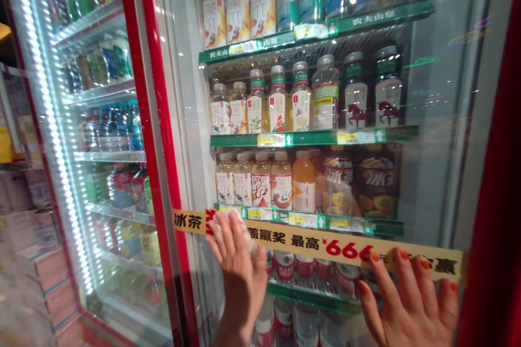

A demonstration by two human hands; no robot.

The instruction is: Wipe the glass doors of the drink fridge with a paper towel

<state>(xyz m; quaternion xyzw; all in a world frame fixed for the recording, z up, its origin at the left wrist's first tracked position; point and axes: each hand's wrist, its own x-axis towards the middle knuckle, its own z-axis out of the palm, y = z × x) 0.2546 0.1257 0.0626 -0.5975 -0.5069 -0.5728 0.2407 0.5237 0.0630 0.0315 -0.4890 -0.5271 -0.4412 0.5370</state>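
Note:
My left hand lies flat against the glass door of a drinks cooler, fingers spread. A pale, crumpled, translucent thing shows at its fingertips, and I cannot tell what it is or whether it is held. Further right, my right hand, with orange-painted nails, rests open on the glass, partly over a yellow promotional strip. Behind the door stand rows of bottled tea on green-edged shelves. The lowest bottles are partly hidden by my hands.
A red door frame runs up left of my hands, and another red frame bounds the right. Beyond the left frame stands a lit cooler section full of drinks. Stacked cardboard boxes sit at lower left.

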